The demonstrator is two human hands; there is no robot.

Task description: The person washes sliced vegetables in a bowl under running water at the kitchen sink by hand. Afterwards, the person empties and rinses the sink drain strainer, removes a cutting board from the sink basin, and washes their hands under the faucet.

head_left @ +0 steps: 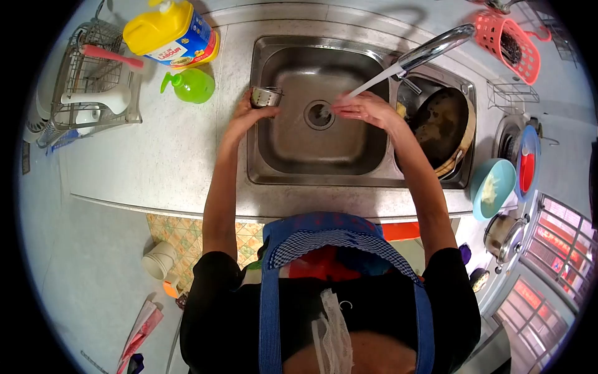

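Note:
My left hand [246, 117] is closed around a small perforated metal strainer cup [266, 97] at the left rim of the steel sink [311, 156]. Over the basin my right hand [364, 109] has its fingers stretched out in the stream of water, holding nothing that I can see. The water falls from the chrome faucet [436, 47], which reaches in from the upper right. Just left of my right fingertips is the round drain [319, 115], with something small and pale in its middle.
A black wok [441, 124] fills the smaller right basin. Left of the sink stand a green pump bottle [194, 86], a yellow detergent jug [171, 34] and a wire dish rack [93, 47]. A light blue bowl [479, 193] sits to the right, below a pink basket [507, 43].

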